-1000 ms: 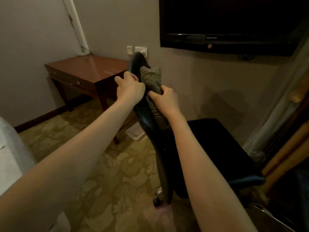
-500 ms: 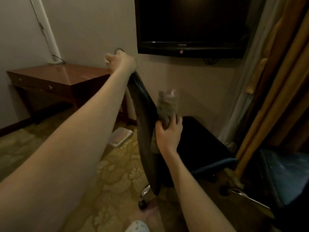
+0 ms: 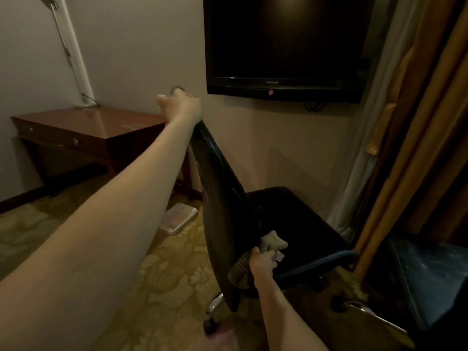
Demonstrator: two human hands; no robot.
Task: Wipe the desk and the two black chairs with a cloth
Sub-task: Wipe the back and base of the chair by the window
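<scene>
A black office chair [image 3: 222, 198] stands side-on before me, its backrest rising left and its seat [image 3: 298, 224] stretching right. My left hand [image 3: 182, 105] grips the top edge of the backrest. My right hand [image 3: 262, 259] holds a grey striped cloth [image 3: 272, 243] low against the front of the backrest, where it meets the seat. Part of the cloth hangs below that hand. A brown wooden desk [image 3: 96, 127] stands against the wall at the left. A second black chair [image 3: 425, 272] shows at the right edge, mostly out of frame.
A black television [image 3: 286, 46] hangs on the wall above the chair. Gold and white curtains [image 3: 417, 148] fall at the right. A flat white scale-like object [image 3: 178, 217] lies on the patterned carpet near the desk leg. Chrome chair legs [image 3: 374, 315] and a castor stick out low.
My right hand has slid the cloth down the front of the backrest from the top to its base. My left hand has stayed gripping the top edge. The view swung right.
</scene>
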